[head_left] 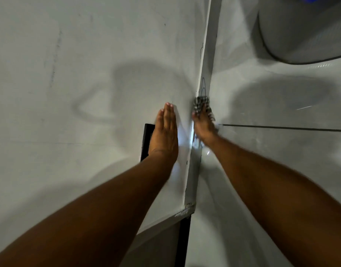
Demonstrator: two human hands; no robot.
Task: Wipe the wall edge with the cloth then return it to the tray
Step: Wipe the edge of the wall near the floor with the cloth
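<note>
The pale wall edge [205, 70] runs from the top centre down to a chipped lower corner. Blue pen scribbles mark it just above my right hand. My right hand [203, 125] presses a black-and-white patterned cloth [201, 104] against that edge; the cloth bunches out past my fingertips and is blurred. My left hand [165, 130] lies flat on the wall face to the left of the edge, fingers straight and together, holding nothing. The tray is not in view.
A black rectangular fitting [145, 141] sits on the wall partly under my left hand. A large white rounded object [304, 31] fills the upper right. A dark seam line [281, 128] crosses the right-hand surface. A black vertical strip [182, 241] runs below the chipped corner.
</note>
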